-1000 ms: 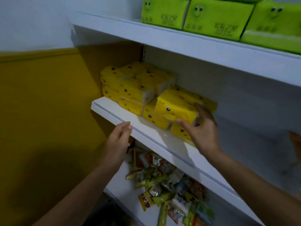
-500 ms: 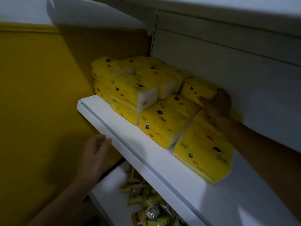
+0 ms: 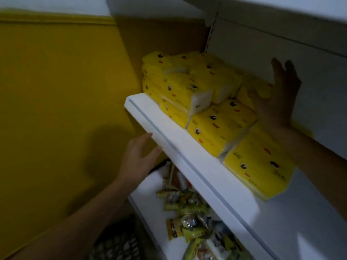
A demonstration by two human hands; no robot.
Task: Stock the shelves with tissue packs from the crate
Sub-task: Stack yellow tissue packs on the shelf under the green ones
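Several yellow tissue packs with cartoon faces lie on the white middle shelf (image 3: 180,145), stacked at its left end (image 3: 180,85) and laid flat toward the right, the nearest one (image 3: 257,166) close to the front. My right hand (image 3: 279,94) is open, fingers straight and spread, raised over the back packs near the shelf's rear panel; it holds nothing. My left hand (image 3: 137,160) is open below the shelf's front edge, fingertips touching the lip. A dark crate (image 3: 116,246) shows at the bottom.
A lower white shelf (image 3: 148,186) carries a heap of small snack packets (image 3: 189,207). A yellow wall (image 3: 56,91) closes the left side. The underside of an upper shelf (image 3: 281,10) hangs overhead. Bare shelf surface lies to the right of the nearest pack.
My right hand has let go of the back pack and lifted with fingers spread. My left hand rose to the shelf's front lip. The view shifted slightly.
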